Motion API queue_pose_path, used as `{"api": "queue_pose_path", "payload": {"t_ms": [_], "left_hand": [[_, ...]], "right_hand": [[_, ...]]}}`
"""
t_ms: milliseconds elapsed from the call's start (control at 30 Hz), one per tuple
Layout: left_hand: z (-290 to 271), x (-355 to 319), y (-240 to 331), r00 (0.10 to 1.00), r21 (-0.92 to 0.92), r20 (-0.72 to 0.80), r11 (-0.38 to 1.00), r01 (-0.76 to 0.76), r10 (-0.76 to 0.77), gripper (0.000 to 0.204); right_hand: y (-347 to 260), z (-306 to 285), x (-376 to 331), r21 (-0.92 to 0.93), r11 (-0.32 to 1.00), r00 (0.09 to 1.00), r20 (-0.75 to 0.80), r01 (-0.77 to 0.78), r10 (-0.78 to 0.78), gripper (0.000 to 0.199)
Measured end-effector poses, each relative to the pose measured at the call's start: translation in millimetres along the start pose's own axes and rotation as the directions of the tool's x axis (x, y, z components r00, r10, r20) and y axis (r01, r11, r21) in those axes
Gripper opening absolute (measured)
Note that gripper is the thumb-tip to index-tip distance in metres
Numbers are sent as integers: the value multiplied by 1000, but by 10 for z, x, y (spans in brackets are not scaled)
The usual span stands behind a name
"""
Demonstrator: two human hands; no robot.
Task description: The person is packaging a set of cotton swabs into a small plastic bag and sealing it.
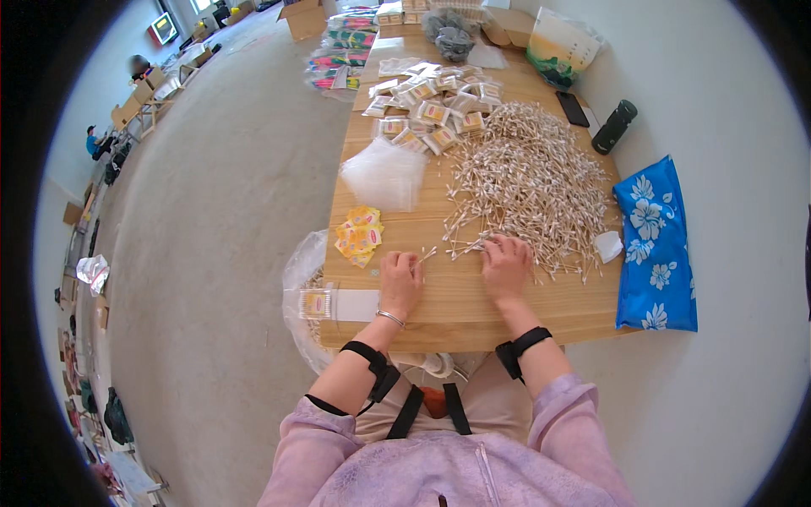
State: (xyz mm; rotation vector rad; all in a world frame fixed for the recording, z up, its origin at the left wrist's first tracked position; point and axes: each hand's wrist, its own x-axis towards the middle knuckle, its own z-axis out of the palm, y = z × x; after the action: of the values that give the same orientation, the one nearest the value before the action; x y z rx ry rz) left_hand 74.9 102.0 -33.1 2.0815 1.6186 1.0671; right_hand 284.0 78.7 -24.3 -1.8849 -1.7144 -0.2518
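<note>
A large heap of cotton swabs point(532, 169) spreads over the right half of the wooden table. At its near edge my right hand point(507, 260) has its fingers bent down and closed on some swabs. To the left, my left hand point(400, 283) is closed around a few swabs, whose tips stick out past the fingers. Beside the left wrist lies a white card or strip point(356, 305), with a clear bag packed with swabs point(316, 303) at its left end. Small yellow and orange printed cards point(359, 235) lie in a loose pile beyond that.
Empty clear bags point(384, 173) lie stacked farther back, before a mound of filled swab packs point(435, 106). Along the right side are a blue flowered pouch point(655, 245), a black bottle point(614, 127) and a phone point(573, 109). A plastic-lined container point(296, 283) stands at the table's left edge.
</note>
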Motion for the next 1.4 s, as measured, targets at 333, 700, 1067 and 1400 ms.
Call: {"api": "queue_pose_path", "payload": {"t_ms": [333, 700, 1067, 1400], "left_hand": [[-46, -198, -134, 995, -122, 74, 991, -53, 62, 8], [-263, -344, 95, 981, -202, 133, 973, -114, 143, 18], [-16, 118, 41, 978, -28, 205, 999, 35, -28, 18], [-110, 96, -234, 957, -101, 270, 992, -76, 101, 9]], "right_hand": [[-362, 132, 66, 44, 999, 978, 204, 31, -39, 24], [-543, 90, -231, 307, 942, 975, 130, 132, -179, 24], [-187, -11, -166, 242, 963, 964, 207, 117, -169, 17], [40, 30, -94, 215, 976, 995, 96, 15, -36, 8]]}}
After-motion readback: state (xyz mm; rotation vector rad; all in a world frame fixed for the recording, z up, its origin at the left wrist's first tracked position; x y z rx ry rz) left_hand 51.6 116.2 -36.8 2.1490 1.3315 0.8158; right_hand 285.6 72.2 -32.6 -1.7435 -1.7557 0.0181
